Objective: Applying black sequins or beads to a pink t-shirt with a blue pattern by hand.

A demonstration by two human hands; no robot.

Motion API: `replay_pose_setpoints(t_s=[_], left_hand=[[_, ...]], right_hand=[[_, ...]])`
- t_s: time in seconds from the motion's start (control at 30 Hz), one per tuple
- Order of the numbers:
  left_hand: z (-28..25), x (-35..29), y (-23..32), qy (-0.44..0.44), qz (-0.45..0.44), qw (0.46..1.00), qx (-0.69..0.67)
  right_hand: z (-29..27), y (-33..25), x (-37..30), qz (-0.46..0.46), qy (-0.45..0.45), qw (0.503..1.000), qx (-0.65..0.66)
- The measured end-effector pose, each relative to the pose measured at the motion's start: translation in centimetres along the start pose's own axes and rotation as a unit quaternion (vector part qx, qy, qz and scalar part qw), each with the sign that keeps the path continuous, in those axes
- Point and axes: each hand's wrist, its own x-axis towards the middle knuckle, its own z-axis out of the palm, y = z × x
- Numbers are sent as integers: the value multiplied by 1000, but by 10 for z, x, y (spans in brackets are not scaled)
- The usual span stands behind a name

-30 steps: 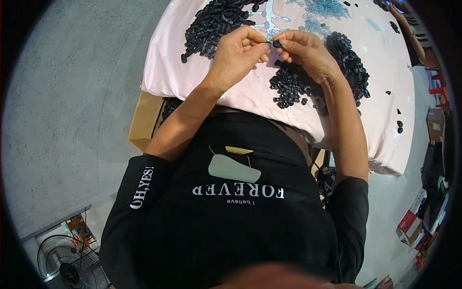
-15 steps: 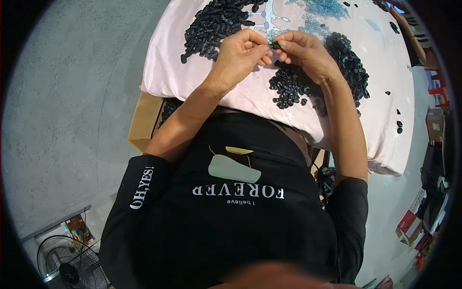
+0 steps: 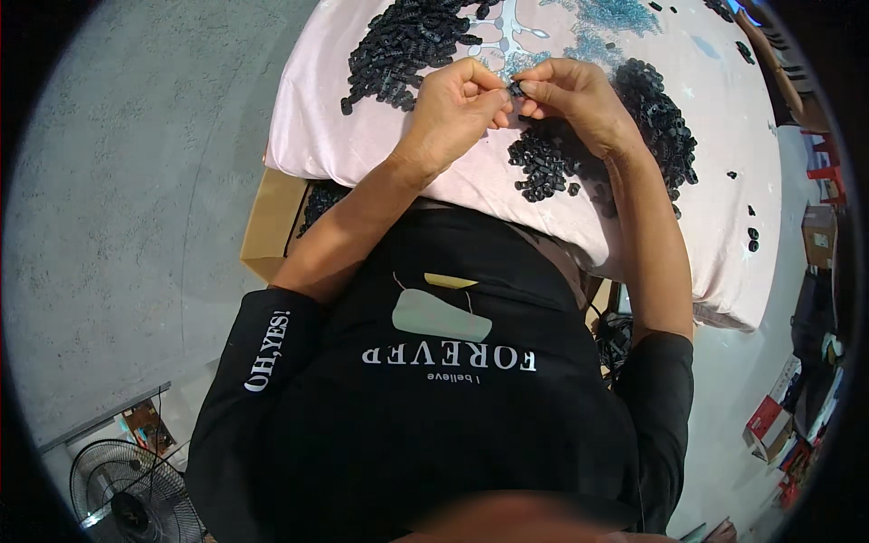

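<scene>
Over the pale pink cloth of the table (image 3: 335,136), my two hands meet fingertip to fingertip. Thumb and forefinger of my right hand (image 3: 579,101) pinch a small black plastic piece (image 3: 516,89). Close against it, the fingertips of my left hand (image 3: 457,110) are pinched together; whatever lies between them is too small to make out. To the left of my hands spreads a big heap of black plastic pieces (image 3: 398,54). Smaller black parts (image 3: 541,170) lie just below my right hand, and another black heap (image 3: 659,127) rises beyond its wrist.
Tiny bluish clear pieces (image 3: 620,16) are scattered at the far side. A few loose black pieces (image 3: 753,240) lie toward the right edge. A cardboard box (image 3: 272,217) stands under the left edge, and a fan (image 3: 131,498) on the floor. Another person's arm (image 3: 778,77) shows far right.
Both hands stay nearly in place, still joined at the fingertips around the small black piece. Their fingers have shifted only slightly.
</scene>
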Motion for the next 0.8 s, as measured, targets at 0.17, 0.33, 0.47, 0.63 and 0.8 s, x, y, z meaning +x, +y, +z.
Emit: replay_pose_setpoints(t_s=[0.17,0.33,0.47,0.63,0.8], left_hand=[[4,-1,5,21,4,1000,-12],[8,0,6,29,11,999,-39],[8,2,3,18,14,1000,-4],[0,2,3,-34,26,999,12],[0,1,9,-49,38,998,17]], right_hand=[[3,-5,-1,-56,10,998,-35],[4,-7,-1,-59,17,998,-29],[3,-3,0,-45,20,999,-11],[1,-3,-1,-31,14,999,14],[0,-6,-3,-17,-1,999,49]])
